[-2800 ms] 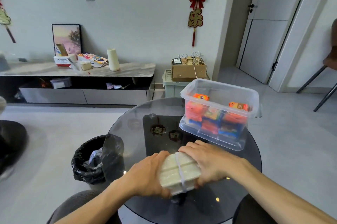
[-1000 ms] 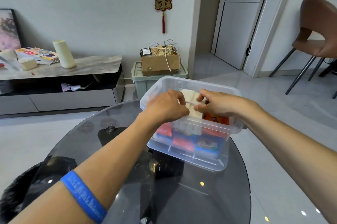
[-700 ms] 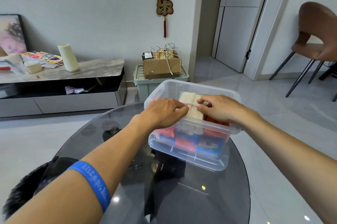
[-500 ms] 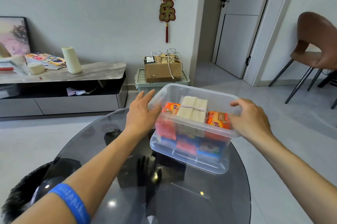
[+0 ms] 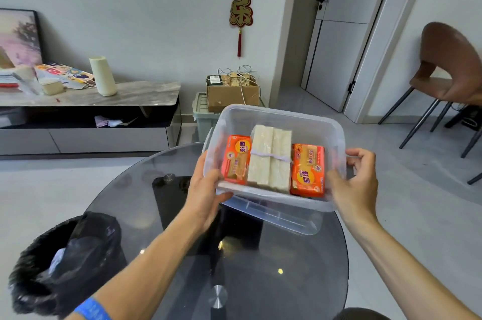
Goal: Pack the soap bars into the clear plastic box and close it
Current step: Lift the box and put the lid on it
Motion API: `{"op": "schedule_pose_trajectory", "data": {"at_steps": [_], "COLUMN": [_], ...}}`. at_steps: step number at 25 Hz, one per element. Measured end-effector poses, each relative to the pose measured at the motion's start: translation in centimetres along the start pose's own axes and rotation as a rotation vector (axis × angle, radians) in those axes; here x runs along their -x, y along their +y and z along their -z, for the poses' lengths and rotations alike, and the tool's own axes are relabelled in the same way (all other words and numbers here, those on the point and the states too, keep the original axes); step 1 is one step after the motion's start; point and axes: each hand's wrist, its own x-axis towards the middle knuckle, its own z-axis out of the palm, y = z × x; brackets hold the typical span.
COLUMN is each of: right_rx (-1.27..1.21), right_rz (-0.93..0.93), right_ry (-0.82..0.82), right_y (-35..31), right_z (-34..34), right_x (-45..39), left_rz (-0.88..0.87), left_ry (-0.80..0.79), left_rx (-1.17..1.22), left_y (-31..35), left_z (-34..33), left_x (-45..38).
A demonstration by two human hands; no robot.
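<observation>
The clear plastic box [image 5: 284,116] is tilted toward me above the round glass table [image 5: 161,262], without a lid. Inside lies a bundle of pale soap bars [image 5: 270,158] tied with a white band, between two orange-wrapped soap bars, one on the left [image 5: 236,160] and one on the right [image 5: 308,170]. My left hand [image 5: 204,189] grips the box's left side. My right hand [image 5: 354,181] grips its right side. Any bars below the top layer are hidden.
A bin with a black bag [image 5: 65,262] stands left of the table. Behind are a low marble-top cabinet [image 5: 91,100], a cardboard box [image 5: 232,93] on a green crate, and a brown chair [image 5: 451,64] at the right.
My hands set the pale soap bundle into the box, let go, moved to the box's two sides, then gripped it and tipped it toward me.
</observation>
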Motion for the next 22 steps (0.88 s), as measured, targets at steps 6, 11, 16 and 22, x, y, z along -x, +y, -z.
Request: {"op": "schedule_pose_trajectory", "data": {"at_steps": [6,11,16,22], "right_rx": [-0.118,-0.164,-0.128,-0.024], "right_rz": [0.020,0.039,-0.044,-0.067], "right_ry": [-0.104,-0.267,-0.469,-0.655], "right_y": [-3.5,-8.5,-11.6,-12.3], "right_z": [-0.5,-4.1,-11.3,-19.5], "right_x": [1.9,3.6,5.5,4.9], "left_rz": [-0.034,-0.062,-0.028,0.046], "left_ry": [0.158,0.276,0.457,0.602], "left_rx": [0.140,0.180,0.155,0.128], "left_y": [2.0,6.2,9.3,9.3], "left_z": [1.7,6.1,11.2,15.5], "left_x": [6.7,11.1,12.8,10.5]}}
